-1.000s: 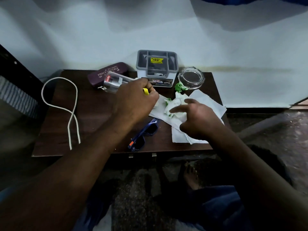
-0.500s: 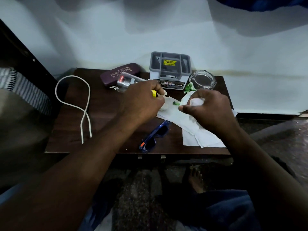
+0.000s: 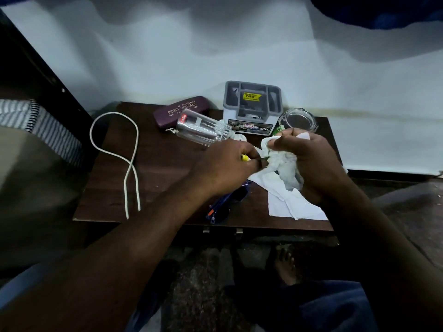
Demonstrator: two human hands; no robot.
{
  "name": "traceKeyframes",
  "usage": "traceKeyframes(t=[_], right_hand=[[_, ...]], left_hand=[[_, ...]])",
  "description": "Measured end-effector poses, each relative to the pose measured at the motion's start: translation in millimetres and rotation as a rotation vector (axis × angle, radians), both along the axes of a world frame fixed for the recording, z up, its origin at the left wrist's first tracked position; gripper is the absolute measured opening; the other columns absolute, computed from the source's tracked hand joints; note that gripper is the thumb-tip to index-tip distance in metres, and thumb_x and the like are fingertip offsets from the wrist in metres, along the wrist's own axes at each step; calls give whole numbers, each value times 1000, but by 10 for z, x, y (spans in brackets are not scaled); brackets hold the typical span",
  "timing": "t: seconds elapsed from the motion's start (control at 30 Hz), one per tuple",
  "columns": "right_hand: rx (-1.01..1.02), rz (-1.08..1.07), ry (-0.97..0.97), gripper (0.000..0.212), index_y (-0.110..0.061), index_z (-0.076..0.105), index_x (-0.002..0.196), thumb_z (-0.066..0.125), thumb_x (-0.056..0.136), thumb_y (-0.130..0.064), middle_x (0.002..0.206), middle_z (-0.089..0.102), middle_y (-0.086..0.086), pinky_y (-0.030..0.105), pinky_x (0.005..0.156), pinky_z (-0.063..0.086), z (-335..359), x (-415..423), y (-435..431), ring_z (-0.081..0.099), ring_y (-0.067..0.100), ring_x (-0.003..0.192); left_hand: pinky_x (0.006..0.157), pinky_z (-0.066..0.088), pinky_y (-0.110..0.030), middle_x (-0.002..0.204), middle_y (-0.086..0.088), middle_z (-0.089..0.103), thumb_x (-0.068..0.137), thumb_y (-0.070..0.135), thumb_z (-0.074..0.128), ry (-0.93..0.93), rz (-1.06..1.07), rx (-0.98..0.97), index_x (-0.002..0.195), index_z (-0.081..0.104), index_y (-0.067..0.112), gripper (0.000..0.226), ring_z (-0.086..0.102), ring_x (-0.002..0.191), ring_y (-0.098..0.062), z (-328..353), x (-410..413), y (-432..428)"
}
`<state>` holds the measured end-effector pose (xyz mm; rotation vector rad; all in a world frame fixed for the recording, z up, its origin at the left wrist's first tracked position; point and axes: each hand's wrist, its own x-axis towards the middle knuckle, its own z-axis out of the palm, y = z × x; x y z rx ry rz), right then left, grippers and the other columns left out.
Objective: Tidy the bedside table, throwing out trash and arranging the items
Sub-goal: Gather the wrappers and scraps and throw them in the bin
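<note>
Under left hand: sunglasses half hidden, yellow item unclear.

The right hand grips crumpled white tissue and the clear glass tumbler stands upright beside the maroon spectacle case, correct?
No: the head view shows the clear glass tumbler lying on its side beside the maroon spectacle case. The right hand does grip the crumpled white tissue.

Dark wooden bedside table, white cord looped at left, maroon spectacle case (lettered Prince Opticals), clear tumbler on its side, grey organiser, glass jar, blue sunglasses, white paper sheets at right.
</note>
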<state>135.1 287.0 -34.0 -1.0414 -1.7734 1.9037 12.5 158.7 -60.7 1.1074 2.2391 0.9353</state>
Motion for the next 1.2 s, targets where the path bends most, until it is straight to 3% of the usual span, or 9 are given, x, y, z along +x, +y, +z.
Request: traceKeyframes(t=[0.17,0.33,0.5,0.63,0.77,0.83,1.0,1.07,1.2], right_hand=[[-108,38,62,15,-6,63,81,76,87,-7,78,64,16,30,60,50,-11,-59,-41,63,25,67],[-138,84,64,37,-20,62,57,82,87,-13,63,69,4,25,52,54,-68,-75,-73,68,17,56],[40,-45,23,22,-17,64,78,82,85,-7,75,73,4,37,66,59,-72,-108,-90,72,21,70],[169,-72,-43,25,-20,74,107,75,88,-4,107,77,19,52,86,61,-71,-121,-74,76,35,98],[232,-65,-58,14,-23,80,81,76,94,-20,76,73,-3,31,73,51,-73,-195,-138,65,5,70],[236,-95,-104,32,-21,73,67,81,90,-42,58,65,-16,28,65,46,-86,-241,-182,57,-5,54],[181,-126,-82,56,-27,62,43,78,89,-53,46,53,-15,27,58,43,-72,-296,-184,46,0,39],[156,-148,-82,43,-25,71,53,82,86,-50,56,69,-12,22,62,47,-72,-325,-178,63,-2,50],[163,-109,-180,49,-1,71,85,85,82,-48,91,79,14,43,87,60,-133,-408,-212,77,23,91]], left_hand=[[61,41,-22,84,18,69,89,42,73,-110,44,90,102,72,40,13,62,74,5,-19,67,5],[74,53,-26,101,15,76,91,34,67,-125,18,98,123,71,40,33,68,83,1,0,41,-36],[77,56,-28,94,11,76,90,41,72,-94,64,102,103,75,40,14,67,82,-1,19,39,-47],[69,51,-25,82,15,71,86,44,76,-40,115,82,86,73,34,10,63,74,-1,21,-7,-42],[73,54,-29,83,13,71,87,40,74,21,134,38,86,74,33,8,63,78,-5,14,-72,-63],[77,57,-33,87,12,72,87,40,74,66,144,3,86,73,33,7,66,82,-9,20,-111,-74],[76,50,-30,100,11,74,84,40,75,201,285,-61,80,68,36,8,67,94,-16,69,-402,-137],[89,54,-34,111,7,74,82,39,75,164,376,-67,90,68,36,11,68,104,-21,67,-578,-193],[100,54,-42,124,-6,72,81,42,77,112,478,-109,127,61,29,51,66,117,-34,-10,-741,-259]])
